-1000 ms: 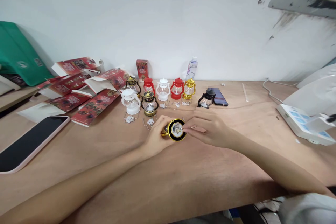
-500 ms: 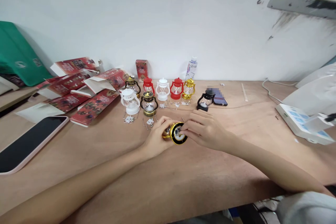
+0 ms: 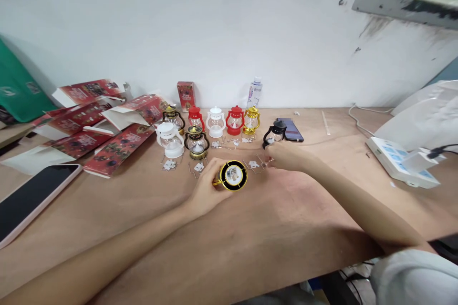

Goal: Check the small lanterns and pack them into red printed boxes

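My left hand (image 3: pixel 206 186) is wrapped round a small gold lantern (image 3: pixel 234 188), which lies tipped over so that its round black-and-white base faces me. An uncovered compartment with small metal parts shows in the middle of that base. Off to the right, my right hand (image 3: pixel 286 156) is low over the table with its fingers pressed together. Whatever is between its blurred fingertips is too small to make out. Thin bent wires with a white piece (image 3: pixel 254 164) lie just left of those fingers. Directly behind the hand stands a black lantern (image 3: pixel 275 133).
Several upright lanterns, among them a white one (image 3: pixel 171 140) and a bronze one (image 3: pixel 196 143), stand farther back, with wire pieces before them. Flattened red boxes (image 3: pixel 121 150) and a phone (image 3: pixel 36 202) are left. A dark phone (image 3: pixel 291 129) and power strip (image 3: pixel 400 162) are right.
My right hand has left the lantern's base and moved right and away from me, towards the black lantern. The base's compartment is now uncovered to view. My left hand keeps its hold.
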Motion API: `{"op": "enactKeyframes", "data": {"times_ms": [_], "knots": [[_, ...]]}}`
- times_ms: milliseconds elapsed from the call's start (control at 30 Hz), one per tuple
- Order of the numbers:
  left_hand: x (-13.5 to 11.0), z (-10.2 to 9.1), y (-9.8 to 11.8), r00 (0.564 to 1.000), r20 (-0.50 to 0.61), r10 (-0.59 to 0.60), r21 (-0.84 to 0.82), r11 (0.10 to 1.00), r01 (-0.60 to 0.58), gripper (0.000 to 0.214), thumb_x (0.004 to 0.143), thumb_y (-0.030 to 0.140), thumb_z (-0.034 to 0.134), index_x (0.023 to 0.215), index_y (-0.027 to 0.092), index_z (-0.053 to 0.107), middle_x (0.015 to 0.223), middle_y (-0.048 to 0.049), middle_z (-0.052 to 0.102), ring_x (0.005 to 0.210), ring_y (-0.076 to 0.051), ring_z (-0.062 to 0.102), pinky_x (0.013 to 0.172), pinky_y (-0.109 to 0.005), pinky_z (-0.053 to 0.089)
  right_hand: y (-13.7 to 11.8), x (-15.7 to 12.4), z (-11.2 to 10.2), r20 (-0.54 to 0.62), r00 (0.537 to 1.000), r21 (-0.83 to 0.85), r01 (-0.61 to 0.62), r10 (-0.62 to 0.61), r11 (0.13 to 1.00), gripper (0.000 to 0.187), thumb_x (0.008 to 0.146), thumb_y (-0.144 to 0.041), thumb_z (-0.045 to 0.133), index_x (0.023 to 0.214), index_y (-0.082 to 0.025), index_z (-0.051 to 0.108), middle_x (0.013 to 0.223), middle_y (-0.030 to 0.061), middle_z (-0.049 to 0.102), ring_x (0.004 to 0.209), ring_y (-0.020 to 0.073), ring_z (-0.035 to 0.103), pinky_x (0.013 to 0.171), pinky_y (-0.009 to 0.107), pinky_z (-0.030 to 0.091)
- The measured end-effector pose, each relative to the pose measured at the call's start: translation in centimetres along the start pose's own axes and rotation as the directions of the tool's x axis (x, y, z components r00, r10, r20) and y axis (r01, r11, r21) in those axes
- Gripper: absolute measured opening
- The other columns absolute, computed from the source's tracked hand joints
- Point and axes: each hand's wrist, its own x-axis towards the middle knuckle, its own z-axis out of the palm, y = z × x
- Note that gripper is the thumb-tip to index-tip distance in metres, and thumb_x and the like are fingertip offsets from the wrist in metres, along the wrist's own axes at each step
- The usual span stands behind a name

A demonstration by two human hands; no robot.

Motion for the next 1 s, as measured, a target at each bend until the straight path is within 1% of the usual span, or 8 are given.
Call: {"op": "enactKeyframes", "data": {"times_ms": [200, 400, 500, 567, 700, 867, 933, 1000], "knots": [[0.1, 0.0, 0.3, 1.0, -0.009, 0.009, -0.005, 1.0, -0.009, 0.033, 0.074, 0.023, 0.071, 0.103, 0.019, 0.057, 0.098, -0.0046, 0.06, 0.092, -0.019, 0.057, 0.081, -0.028, 0.045, -0.1, 0.6, 0.6, 0.006, 1.0, -0.002, -0.001, 0.001, 1.0, 0.022, 0.079, -0.011, 0.051, 0.085, -0.01, 0.072, 0.087, 0.0172, 0.07, 0.078, 0.0265, 0.066, 0.056, 0.029, 0.034], [0.1, -0.1, 0.4, 1.0, -0.006, 0.003, -0.01, 1.0, -0.003, 0.033, 0.074, 0.022, 0.071, 0.103, 0.018, 0.057, 0.097, -0.0048, 0.06, 0.091, -0.019, 0.057, 0.08, -0.029, 0.046, -0.3, 0.8, 0.7, -0.007, 1.0, 0.032, 0.007, -0.007, 0.999, 0.021, 0.077, -0.011, 0.052, 0.083, -0.01, 0.072, 0.086, 0.0167, 0.07, 0.078, 0.0271, 0.066, 0.056, 0.029, 0.033], [0.0, -0.1, 0.3, 1.0, -0.002, 0.004, -0.006, 1.0, -0.004, 0.034, 0.074, 0.024, 0.071, 0.104, 0.019, 0.057, 0.098, -0.0052, 0.06, 0.092, -0.02, 0.057, 0.081, -0.029, 0.046, 0.1, 0.9, 0.8, -0.001, 1.0, 0.084, 0.024, -0.024, 0.996, 0.019, 0.075, -0.01, 0.054, 0.082, -0.014, 0.072, 0.088, 0.0134, 0.07, 0.079, 0.0241, 0.065, 0.058, 0.027, 0.034], [0.0, 0.0, 0.2, 1.0, -0.001, 0.007, -0.003, 1.0, -0.007, 0.034, 0.074, 0.024, 0.071, 0.104, 0.019, 0.057, 0.098, -0.0052, 0.06, 0.092, -0.02, 0.057, 0.082, -0.03, 0.046, 0.5, 1.2, 1.1, 0.01, 0.999, 0.138, 0.036, -0.037, 0.99, 0.018, 0.076, -0.013, 0.056, 0.084, -0.016, 0.072, 0.089, 0.0104, 0.071, 0.079, 0.0217, 0.065, 0.058, 0.026, 0.034], [0.1, 0.0, 0.3, 1.0, -0.003, 0.009, -0.008, 1.0, -0.009, 0.034, 0.073, 0.023, 0.072, 0.103, 0.019, 0.057, 0.098, -0.0052, 0.059, 0.092, -0.02, 0.057, 0.081, -0.029, 0.046, 1.7, 1.9, 1.8, 0.037, 0.998, 0.248, 0.044, -0.055, 0.968, 0.015, 0.077, -0.021, 0.06, 0.087, -0.018, 0.071, 0.081, 0.0055, 0.071, 0.076, 0.0185, 0.065, 0.057, 0.023, 0.037], [0.2, -0.2, 0.4, 1.0, 0.002, 0.018, -0.012, 1.0, -0.018, 0.034, 0.074, 0.022, 0.072, 0.104, 0.019, 0.057, 0.098, -0.0043, 0.059, 0.092, -0.019, 0.057, 0.081, -0.028, 0.045, 2.3, 2.4, 2.5, 0.017, 0.999, 0.33, 0.039, -0.048, 0.943, 0.01, 0.075, -0.023, 0.061, 0.077, -0.016, 0.068, 0.08, 0.0063, 0.071, 0.074, 0.0189, 0.064, 0.056, 0.024, 0.038], [0.1, -0.2, 0.4, 1.0, 0.002, 0.022, -0.012, 1.0, -0.021, 0.034, 0.073, 0.022, 0.072, 0.104, 0.019, 0.057, 0.098, -0.0042, 0.059, 0.092, -0.019, 0.057, 0.081, -0.028, 0.045, 2.2, 2.3, 2.3, -0.004, 0.999, 0.354, 0.048, -0.05, 0.934, 0.008, 0.074, -0.022, 0.061, 0.076, -0.016, 0.067, 0.078, 0.0064, 0.07, 0.071, 0.0186, 0.063, 0.056, 0.025, 0.038], [0.1, -0.2, 0.4, 1.0, 0.005, 0.023, -0.008, 1.0, -0.023, 0.034, 0.073, 0.022, 0.071, 0.104, 0.019, 0.057, 0.098, -0.0044, 0.059, 0.092, -0.019, 0.057, 0.081, -0.028, 0.045, 2.0, 1.9, 1.9, -0.04, 0.998, 0.373, 0.067, -0.056, 0.925, 0.008, 0.075, -0.021, 0.06, 0.078, -0.015, 0.065, 0.079, 0.0062, 0.069, 0.072, 0.0176, 0.062, 0.058, 0.024, 0.04]]}}
